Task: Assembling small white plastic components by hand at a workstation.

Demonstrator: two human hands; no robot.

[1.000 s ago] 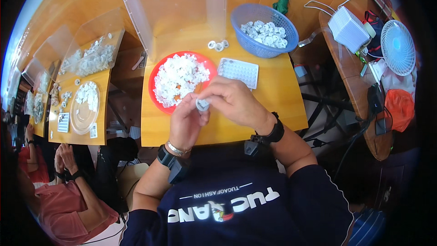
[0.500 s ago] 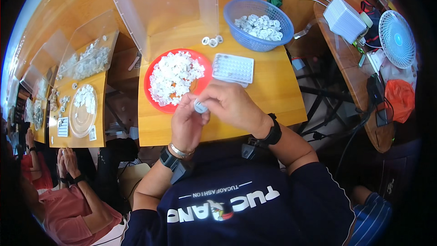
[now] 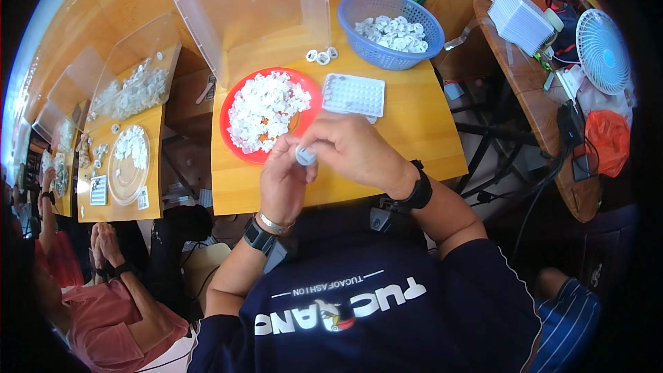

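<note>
Above the near part of the table, my left hand (image 3: pixel 283 178) holds a small round white piece (image 3: pixel 304 156) between thumb and fingers. My right hand (image 3: pixel 356 148) pinches at its upper edge, its fingertips partly hidden. Just beyond my hands lies a red plate (image 3: pixel 228 128) heaped with small white pieces (image 3: pixel 266 107). A translucent white tray (image 3: pixel 353 94) with rows of small round pockets rests past my right hand. Three white rings with dark centres (image 3: pixel 322 58) sit farther back.
A blue basket (image 3: pixel 394 61) of round white pieces stands at the back right, beside a clear upright plastic bin (image 3: pixel 259 21). To the right, a side table (image 3: pixel 528 90) carries a fan (image 3: pixel 603 52) and an orange bag (image 3: pixel 608 141). Co-workers sit left at another table (image 3: pixel 128 213).
My view has shifted slightly. Both hands stay together on the round piece, whose flat face now shows a little more. At far left, a co-worker's hand has risen.
</note>
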